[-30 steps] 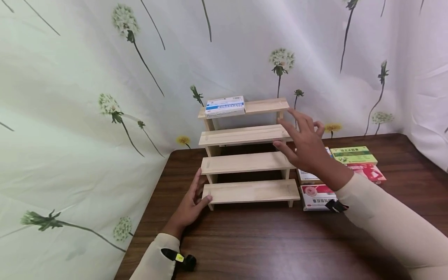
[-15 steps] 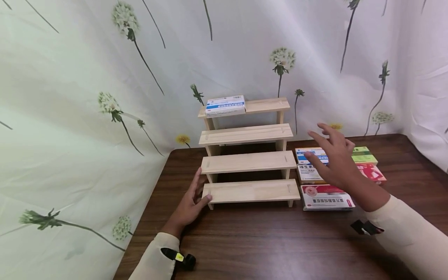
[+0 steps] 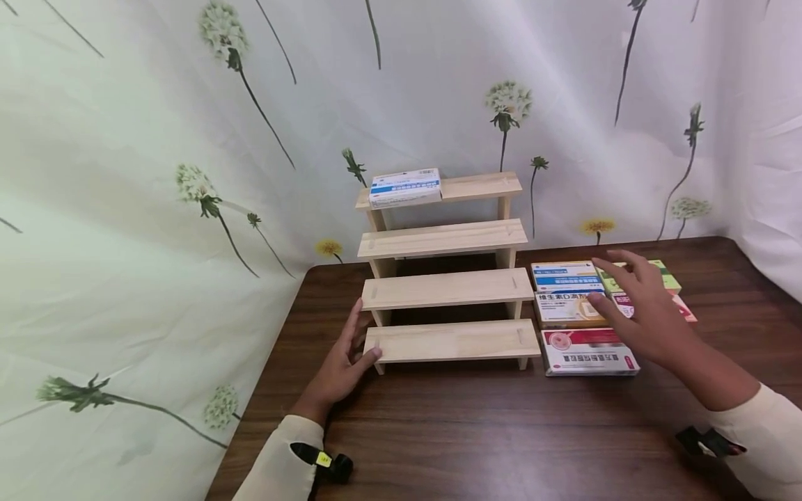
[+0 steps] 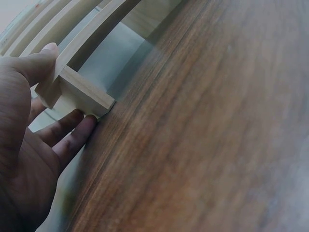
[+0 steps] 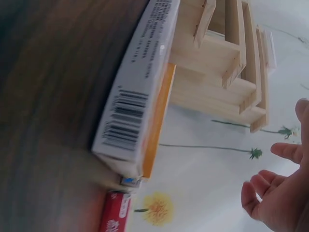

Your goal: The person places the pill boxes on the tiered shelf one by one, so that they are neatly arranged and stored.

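Observation:
A pale wooden four-tier display rack (image 3: 447, 289) stands on the table. My left hand (image 3: 341, 365) holds its lower left end, thumb on the lowest board and fingers against the side; the left wrist view shows the fingertips at the rack's leg (image 4: 87, 92). On the top tier's left lies a white-and-blue medicine box (image 3: 405, 188). My right hand (image 3: 648, 313) hovers over the medicine boxes right of the rack, fingers loosely bent and apart, holding nothing. Under and beside it lie a blue-and-white box (image 3: 564, 277), a vitamin D box (image 3: 564, 309) and a red-and-white box (image 3: 589, 353).
Behind these, partly covered by my right hand, are a green box (image 3: 667, 275) and a red box (image 3: 687, 308). A white curtain (image 3: 426, 90) with dandelion prints hangs behind the dark wooden table (image 3: 470, 431). The right wrist view shows a box end with a barcode (image 5: 126, 116).
My right hand has moved from beside the rack's upper tiers rightward and down to the medicine boxes. My left hand has stayed at the rack.

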Tool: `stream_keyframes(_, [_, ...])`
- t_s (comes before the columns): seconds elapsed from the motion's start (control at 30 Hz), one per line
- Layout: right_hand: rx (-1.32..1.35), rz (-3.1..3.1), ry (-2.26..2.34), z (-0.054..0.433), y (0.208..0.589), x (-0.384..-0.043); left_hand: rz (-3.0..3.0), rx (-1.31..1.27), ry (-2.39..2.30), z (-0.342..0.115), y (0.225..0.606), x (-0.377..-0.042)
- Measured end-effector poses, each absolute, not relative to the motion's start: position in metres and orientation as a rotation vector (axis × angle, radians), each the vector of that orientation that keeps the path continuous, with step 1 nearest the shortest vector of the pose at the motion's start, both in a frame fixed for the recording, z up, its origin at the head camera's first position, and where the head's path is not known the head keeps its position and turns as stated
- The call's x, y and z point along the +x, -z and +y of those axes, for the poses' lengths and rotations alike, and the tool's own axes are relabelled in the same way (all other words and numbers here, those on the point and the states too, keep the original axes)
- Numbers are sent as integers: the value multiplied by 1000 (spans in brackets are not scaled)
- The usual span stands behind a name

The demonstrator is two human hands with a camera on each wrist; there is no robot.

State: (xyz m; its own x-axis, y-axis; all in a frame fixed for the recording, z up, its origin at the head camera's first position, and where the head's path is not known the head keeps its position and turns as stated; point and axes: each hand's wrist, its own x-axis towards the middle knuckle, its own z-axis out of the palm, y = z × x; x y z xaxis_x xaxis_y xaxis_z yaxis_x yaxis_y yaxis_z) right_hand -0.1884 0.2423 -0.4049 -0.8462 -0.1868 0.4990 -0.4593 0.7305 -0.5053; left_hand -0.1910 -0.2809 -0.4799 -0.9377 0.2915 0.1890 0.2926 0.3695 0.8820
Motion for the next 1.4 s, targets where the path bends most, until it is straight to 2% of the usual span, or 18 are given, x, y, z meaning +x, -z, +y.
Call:
stream_keyframes(0.3, [415, -2666, -788, 260, 410, -181, -2595, -546, 1671, -279, 481, -193])
stream_keyframes(0.7, [632, -2670, -802, 284, 421, -176, -2607, -527, 1665, -279, 481, -193])
stream_keyframes(1.4, [837, -2802, -879, 311, 443, -175, -2591, -564, 1686, -280, 482, -194])
